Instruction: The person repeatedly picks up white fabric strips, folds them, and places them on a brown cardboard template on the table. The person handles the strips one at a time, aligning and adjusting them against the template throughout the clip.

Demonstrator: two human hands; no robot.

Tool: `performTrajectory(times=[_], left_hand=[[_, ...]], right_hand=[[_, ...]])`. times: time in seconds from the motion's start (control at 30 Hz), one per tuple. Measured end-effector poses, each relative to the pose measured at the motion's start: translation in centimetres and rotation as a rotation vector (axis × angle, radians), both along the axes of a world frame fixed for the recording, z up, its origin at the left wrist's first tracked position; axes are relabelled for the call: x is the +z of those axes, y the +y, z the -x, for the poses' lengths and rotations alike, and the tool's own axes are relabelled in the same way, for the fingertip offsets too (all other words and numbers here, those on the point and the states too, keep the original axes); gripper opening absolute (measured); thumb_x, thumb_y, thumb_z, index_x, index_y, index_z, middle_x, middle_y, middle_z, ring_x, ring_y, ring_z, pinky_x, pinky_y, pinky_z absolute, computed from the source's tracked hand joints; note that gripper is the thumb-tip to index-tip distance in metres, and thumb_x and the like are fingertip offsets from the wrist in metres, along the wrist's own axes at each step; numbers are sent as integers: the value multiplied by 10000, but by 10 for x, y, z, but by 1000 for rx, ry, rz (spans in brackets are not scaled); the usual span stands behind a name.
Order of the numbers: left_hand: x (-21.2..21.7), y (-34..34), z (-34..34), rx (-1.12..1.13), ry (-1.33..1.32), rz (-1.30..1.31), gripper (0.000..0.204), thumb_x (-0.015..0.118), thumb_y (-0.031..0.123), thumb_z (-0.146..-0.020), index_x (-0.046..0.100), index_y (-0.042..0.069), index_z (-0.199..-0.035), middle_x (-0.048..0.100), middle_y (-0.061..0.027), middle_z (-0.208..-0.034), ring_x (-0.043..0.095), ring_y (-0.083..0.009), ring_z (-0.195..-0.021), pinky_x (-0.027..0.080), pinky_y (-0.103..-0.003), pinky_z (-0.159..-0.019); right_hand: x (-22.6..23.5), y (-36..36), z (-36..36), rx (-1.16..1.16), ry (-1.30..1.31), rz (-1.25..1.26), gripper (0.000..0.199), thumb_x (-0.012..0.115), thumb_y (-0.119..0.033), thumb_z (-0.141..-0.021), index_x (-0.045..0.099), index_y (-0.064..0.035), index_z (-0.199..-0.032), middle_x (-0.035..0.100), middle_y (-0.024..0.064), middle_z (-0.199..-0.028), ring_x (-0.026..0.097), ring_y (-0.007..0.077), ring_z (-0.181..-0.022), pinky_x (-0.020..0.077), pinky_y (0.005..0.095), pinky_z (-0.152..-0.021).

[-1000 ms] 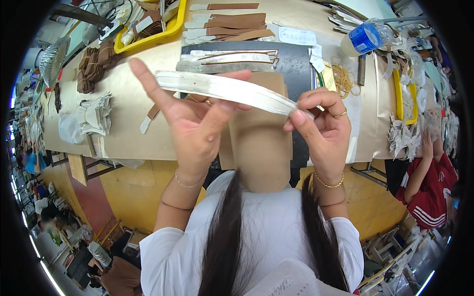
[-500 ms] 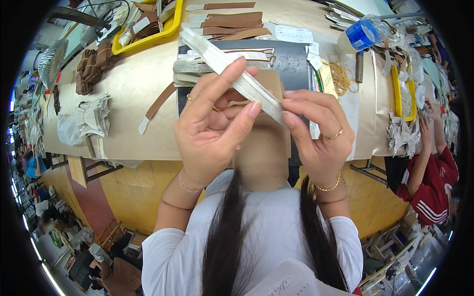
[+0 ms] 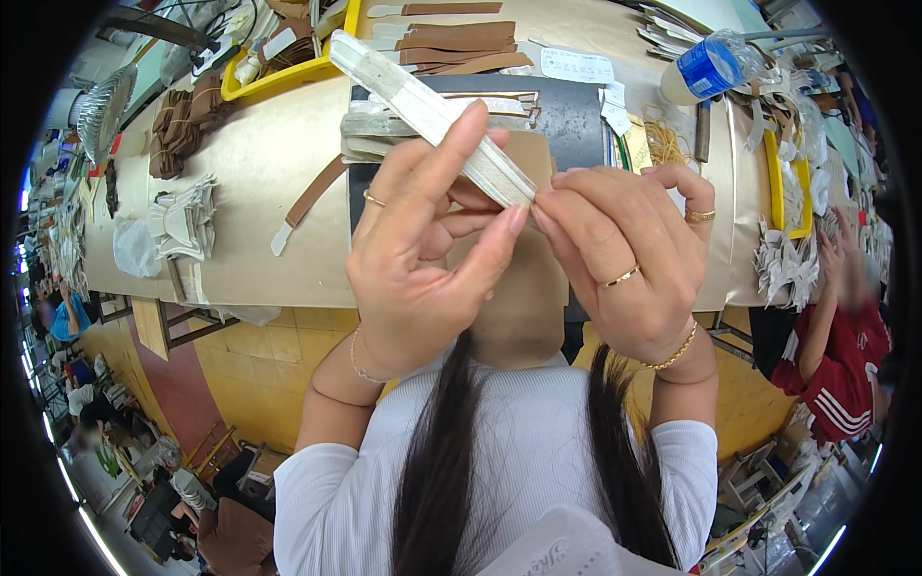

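A long whitish strip (image 3: pixel 413 99) with stitched-looking edges slants in the air over the worktable. My left hand (image 3: pixel 413 240) pinches it between thumb and index finger near its lower end, the other fingers curled behind. My right hand (image 3: pixel 629 250) has its thumb and fingertips closed on the strip's lower tip, its knuckles turned up. Beneath the hands, on a dark board (image 3: pixel 576 115), lies a stack of pale strips (image 3: pixel 375 139). Brown strips with pale ends (image 3: pixel 456 43) lie in a pile at the far side. One more brown strip (image 3: pixel 312 202) rests left of the board.
Left are brown bundles (image 3: pixel 173 130), white cut pieces (image 3: pixel 184 221) and a yellow tray (image 3: pixel 288 72) of materials. To the right stand a blue-labelled bottle (image 3: pixel 706 69), rubber bands (image 3: pixel 666 139) and another yellow tray (image 3: pixel 789 182). A person in a red shirt (image 3: pixel 836 365) works at the right.
My right hand has rolled over, its back now facing up, still at the strip's lower tip. The strip has shifted slightly to the left and up.
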State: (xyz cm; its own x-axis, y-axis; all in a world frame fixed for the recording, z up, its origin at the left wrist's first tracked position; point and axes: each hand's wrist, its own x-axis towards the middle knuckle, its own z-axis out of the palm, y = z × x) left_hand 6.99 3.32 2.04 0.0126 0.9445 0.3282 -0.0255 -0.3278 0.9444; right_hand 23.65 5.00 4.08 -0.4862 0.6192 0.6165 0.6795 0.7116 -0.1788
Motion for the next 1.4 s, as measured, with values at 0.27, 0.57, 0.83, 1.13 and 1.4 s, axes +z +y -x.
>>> performTrajectory(times=[0.27, 0.57, 0.83, 1.13, 1.4], left_hand=[[5, 0, 1, -15, 40, 39, 576, 582, -159, -800, 385, -94, -1337, 492, -183, -1222, 583, -159, -993, 548, -234, -811], [-2, 2, 4, -12, 173, 47, 622, 603, -153, -786, 380, -67, -1360, 482, -166, -1261, 584, -101, -887, 549, -222, -761], [-2, 2, 8, -76, 166, 53, 693, 613, -137, -779, 319, -42, -1399, 398, -174, -1359, 600, -132, -959, 553, -245, -790], [-6, 4, 7, -18, 272, -125, 681, 594, -138, -789, 299, -56, -1398, 382, -189, -1371, 591, -215, -1066, 559, -272, -828], [-6, 0, 7, -16, 466, -198, 678, 594, -149, -774, 319, -63, -1389, 408, -171, -1341, 583, -216, -1074, 557, -262, -834]], right_hand=[[-1, 4, 0, 35, -6, -16, 210, 748, -75, -706, 625, -103, -874, 642, 7, -855, 601, 160, -714, 364, 331, -787], [8, 19, -10, 75, 153, 162, 148, 685, -31, -765, 574, -60, -859, 653, 52, -825, 592, 168, -733, 410, 315, -770], [1, 9, -2, 196, 819, 1078, 82, 600, -91, -890, 576, -15, -873, 620, 89, -857, 570, 117, -765, 439, 250, -732], [-5, 9, 2, 41, 283, 366, 104, 726, -105, -745, 653, -61, -804, 611, 34, -705, 577, 198, -663, 397, 290, -702], [-7, 14, 1, 100, 492, 723, 130, 735, -114, -743, 643, -31, -784, 616, 27, -704, 573, 143, -648, 402, 261, -715]])
